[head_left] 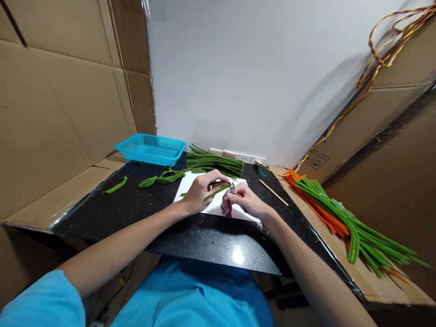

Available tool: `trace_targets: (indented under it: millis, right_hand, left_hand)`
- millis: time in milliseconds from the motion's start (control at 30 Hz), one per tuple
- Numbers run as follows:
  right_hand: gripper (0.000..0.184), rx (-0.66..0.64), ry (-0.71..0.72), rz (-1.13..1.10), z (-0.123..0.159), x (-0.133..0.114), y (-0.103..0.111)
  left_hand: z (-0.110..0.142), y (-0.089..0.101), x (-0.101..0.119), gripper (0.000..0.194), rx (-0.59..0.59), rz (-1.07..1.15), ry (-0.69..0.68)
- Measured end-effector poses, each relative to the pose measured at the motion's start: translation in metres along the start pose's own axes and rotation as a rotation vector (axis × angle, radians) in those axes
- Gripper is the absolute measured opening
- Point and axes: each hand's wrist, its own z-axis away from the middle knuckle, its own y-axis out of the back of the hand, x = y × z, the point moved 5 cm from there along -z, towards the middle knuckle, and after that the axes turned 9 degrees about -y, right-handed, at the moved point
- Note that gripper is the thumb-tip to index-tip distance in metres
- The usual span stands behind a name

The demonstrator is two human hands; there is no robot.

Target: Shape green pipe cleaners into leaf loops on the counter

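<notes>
My left hand (198, 196) is closed around a dark green pipe cleaner (218, 191), whose length slants up to the right. In my right hand (252, 200) is a pair of red-handled pliers (229, 210). Their short metal jaws are at the upper right end of the pipe cleaner; whether they grip it I cannot tell. Both hands are over a white sheet (215, 208) on the black speckled table. A short green piece shows on the sheet left of my left hand. My fingers hide part of the pipe cleaner.
Behind my hands lies a bundle of dark green pipe cleaners (213, 162). Bent green loops (166, 176), a light green strip (116, 185) and a blue basket (150, 157) are at left. To the right are a wooden stick (273, 192) and orange (327, 218) and bright green pipe cleaners (354, 227).
</notes>
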Motion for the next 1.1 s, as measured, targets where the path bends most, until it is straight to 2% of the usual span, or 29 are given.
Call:
trace_targets:
  millis: [233,367,600,767,1100]
  right_hand:
    - [0.049,-0.056,-0.011,0.000,0.010,-0.017,-0.004]
    - [0.046,-0.086,-0.023,0.071,0.016,-0.034,-0.011]
    - [0.040,-0.029,0.076,0.223,0.020,-0.055,-0.015]
    - [0.038,0.048,0.141,0.271,0.020,-0.052,-0.014]
    - [0.031,0.068,0.149,0.307,0.024,-0.048,-0.017]
  left_hand:
    - [0.001,0.001,0.024,0.017,-0.063,-0.092,-0.130]
    - [0.005,0.007,0.040,0.020,0.016,-0.171,-0.361]
    - [0.004,0.011,0.053,0.023,0.095,-0.227,-0.600]
    - [0.005,0.010,0.051,0.023,0.099,-0.252,-0.637]
    - [0.010,0.008,0.051,0.023,0.102,-0.267,-0.660]
